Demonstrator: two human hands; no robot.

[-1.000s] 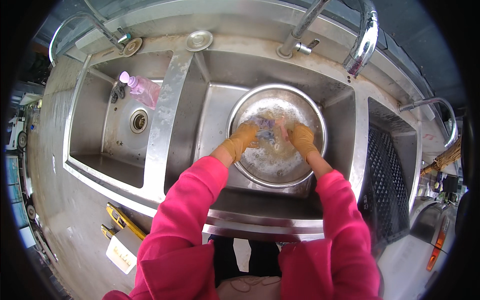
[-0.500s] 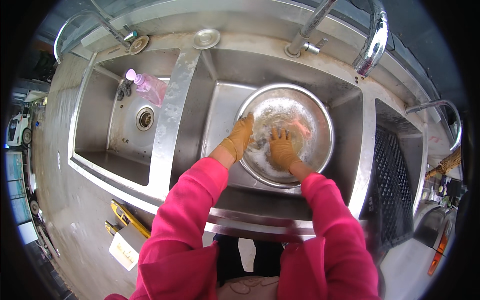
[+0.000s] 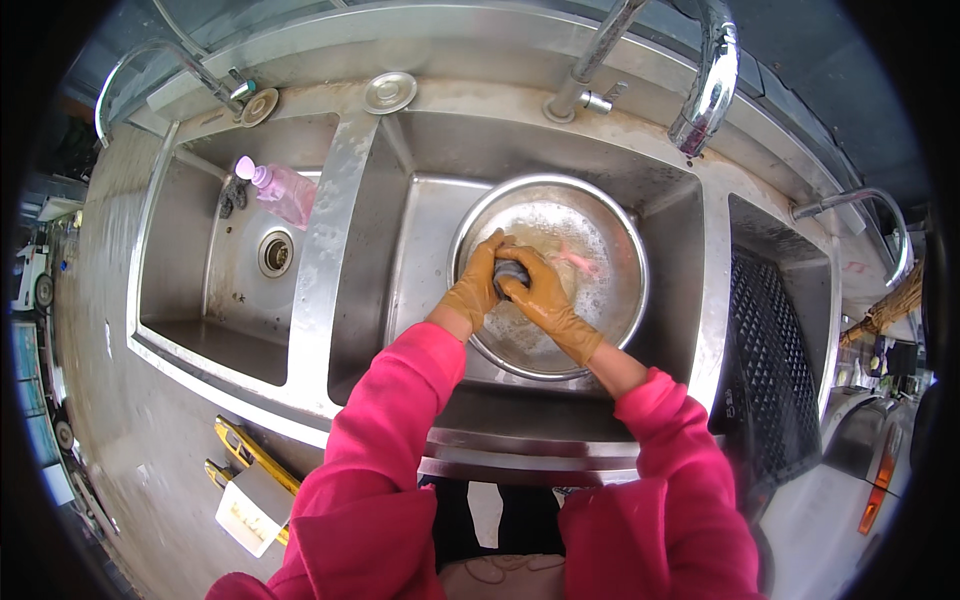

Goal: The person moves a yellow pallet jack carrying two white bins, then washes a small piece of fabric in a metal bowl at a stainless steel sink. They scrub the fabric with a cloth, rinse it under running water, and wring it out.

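Both my hands are in brown-orange gloves over a round steel basin (image 3: 615,240) of sudsy water in the middle sink. Between them is a dark grey, rounded wad (image 3: 511,275); its kind cannot be made out. My left hand (image 3: 477,284) grips it from the left, near the basin's rim. Curled over its right side are the fingers of my right hand (image 3: 547,297). A pink thing (image 3: 577,260) lies in the water to the right, partly under suds.
The left sink (image 3: 205,290) holds a pink bottle (image 3: 287,194) and a dark scrubber (image 3: 232,196). A chrome tap (image 3: 708,95) hangs behind the basin. A black crate (image 3: 770,350) stands in the right sink. Round drain covers (image 3: 390,92) lie on the back ledge.
My right hand was spread flat in the water and has moved left to meet my left hand. Both have closed around the dark grey wad. The view has shifted slightly.
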